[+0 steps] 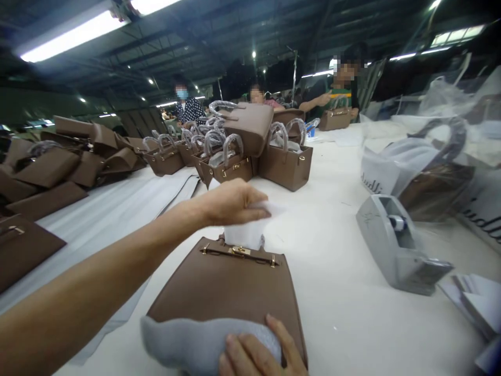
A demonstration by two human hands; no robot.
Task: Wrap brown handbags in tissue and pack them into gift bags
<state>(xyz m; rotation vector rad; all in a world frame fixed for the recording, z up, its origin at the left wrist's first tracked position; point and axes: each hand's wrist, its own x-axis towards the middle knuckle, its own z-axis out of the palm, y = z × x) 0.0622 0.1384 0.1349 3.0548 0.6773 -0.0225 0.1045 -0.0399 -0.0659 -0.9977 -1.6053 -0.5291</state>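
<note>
A brown handbag (230, 287) with gold clasps lies flat on the white table (336, 292) in front of me. My left hand (230, 201) reaches over its far end, fingers closed on a piece of white wrapping paper (250, 230) that covers the bag's handle. My right hand (254, 352) rests at the bag's near edge, fingers pressed on a grey foam sheet (195, 339) that lies over that end.
A grey tape dispenser (395, 243) stands to the right. Several brown handbags (285, 162) with wrapped handles stand at the table's middle, more lie stacked at the left (50, 172). Bagged handbags (430, 172) sit far right. Other people work at the far end.
</note>
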